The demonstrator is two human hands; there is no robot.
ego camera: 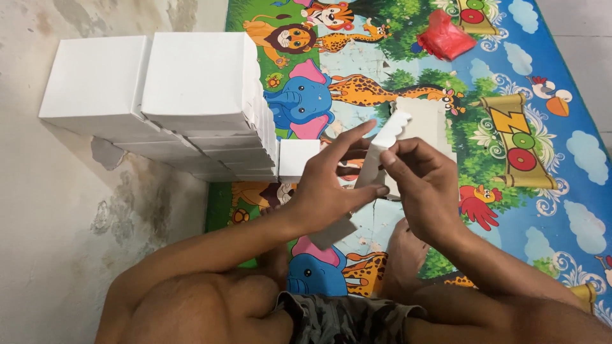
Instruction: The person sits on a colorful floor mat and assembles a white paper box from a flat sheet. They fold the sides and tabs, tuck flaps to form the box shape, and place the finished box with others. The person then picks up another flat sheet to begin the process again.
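Observation:
Both hands hold a flat white cardboard box blank point(381, 148) with a scalloped top edge, raised above a colourful animal-print mat point(542, 210). My left hand point(328, 188) grips its lower left side, index finger stretched out. My right hand point(424, 181) pinches the blank's upper right edge between thumb and fingers. A lower flap of the blank point(333, 233) sticks out below my left hand. I sit on the mat with my legs folded under the hands.
Stacks of folded white boxes point(191, 83) stand at the left against the wall edge, with one small white box point(297, 158) beside them. More flat blanks point(426, 120) lie on the mat behind my hands. A red plastic bag point(446, 35) lies at the far side.

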